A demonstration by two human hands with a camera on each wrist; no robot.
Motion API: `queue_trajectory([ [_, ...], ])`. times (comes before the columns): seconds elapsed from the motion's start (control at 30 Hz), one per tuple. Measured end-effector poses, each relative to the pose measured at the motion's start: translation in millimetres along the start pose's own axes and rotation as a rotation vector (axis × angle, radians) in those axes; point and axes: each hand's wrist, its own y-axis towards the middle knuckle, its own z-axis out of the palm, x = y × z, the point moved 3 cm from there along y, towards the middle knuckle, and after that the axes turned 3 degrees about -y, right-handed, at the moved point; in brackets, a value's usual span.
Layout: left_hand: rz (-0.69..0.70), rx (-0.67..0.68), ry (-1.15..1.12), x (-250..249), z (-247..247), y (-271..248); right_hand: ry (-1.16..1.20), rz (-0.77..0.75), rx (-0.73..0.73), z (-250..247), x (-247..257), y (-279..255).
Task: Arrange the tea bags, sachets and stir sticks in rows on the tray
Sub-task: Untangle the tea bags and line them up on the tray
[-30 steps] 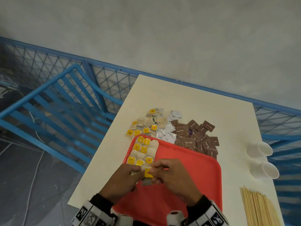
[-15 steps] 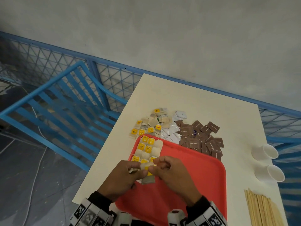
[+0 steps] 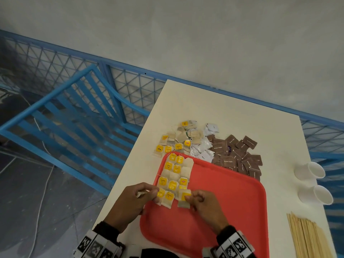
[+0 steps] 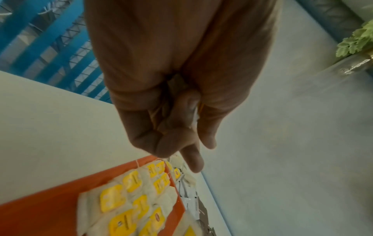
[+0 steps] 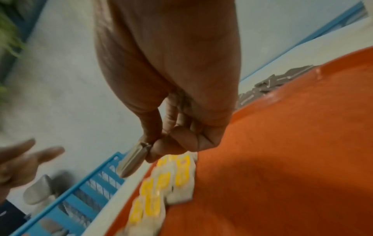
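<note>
A flat red plastic tray point(image 3: 232, 192) with rounded corners lay on the table. Beige paper tea bags with yellow square tags point(image 3: 174, 175) lay in three close rows along its left side, overlapping slightly. One more yellow-tagged tea bag point(image 3: 184, 199) sat at the near end of the right row. Beyond the tray's far edge lay loose tea bags point(image 3: 178, 140), white sachets point(image 3: 202, 149) and brown paper sugar sachets point(image 3: 236, 155) in adjoining heaps. Pale wooden stir sticks point(image 3: 307, 237) lay bundled right of the tray.
</note>
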Motion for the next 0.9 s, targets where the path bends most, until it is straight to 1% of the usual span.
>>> queue_trajectory([
  [0.13, -0.038, -0.001, -0.003, 4, -9, 1, 0.003, 0.081, -0.063, 24, -31, 13],
  [0.27, -0.064, 0.021, -0.026, 6, -13, 2, -0.121, 0.117, -0.174, 34, -47, 23],
  [0.4, -0.084, 0.048, -0.105, 3, -15, 4, -0.330, 0.185, -0.283, 38, -46, 21],
  [0.5, -0.100, 0.073, -0.156, 2, -12, 6, -0.361, 0.196, -0.315, 38, -41, 16],
  [0.57, -0.137, 0.088, -0.233, 1, -8, 7, -0.353, 0.171, -0.320, 34, -34, 12],
  [0.63, -0.181, 0.096, -0.329, -1, -3, 9, -0.364, 0.087, -0.322, 28, -19, 5],
  [0.67, -0.195, 0.103, -0.374, -2, -1, 9, -0.362, 0.021, -0.316, 25, -8, 1],
  [0.73, -0.199, 0.135, -0.445, -6, 6, 9, -0.337, -0.160, -0.286, 21, 22, -8],
  [0.83, -0.193, 0.176, -0.481, -11, 18, 8, -0.312, -0.443, -0.177, 24, 74, -27],
  [0.9, -0.190, 0.183, -0.467, -15, 30, 4, -0.365, -0.571, -0.056, 28, 95, -37],
])
